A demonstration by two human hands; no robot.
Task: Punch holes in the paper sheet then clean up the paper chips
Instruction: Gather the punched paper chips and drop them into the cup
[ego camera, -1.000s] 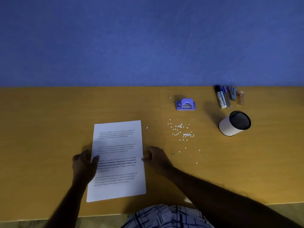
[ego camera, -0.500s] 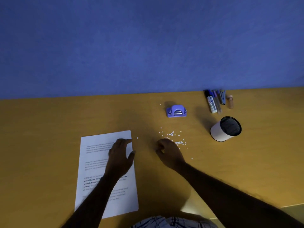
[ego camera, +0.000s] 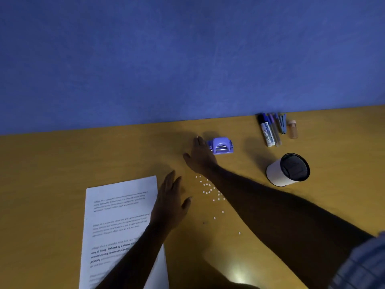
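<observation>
Okay, right hand [ego camera: 200,157] flat beside punch [ego camera: 221,145], left hand [ego camera: 170,203] fingers spread at paper's [ego camera: 120,215] edge, neither holding anything, chips [ego camera: 208,189] scattered on counter [ego camera: 52,174] between them.

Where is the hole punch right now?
In the head view the punch sits right of centre near the far edge of the table, just right of the right hand, with the markers and cup further right.
</observation>
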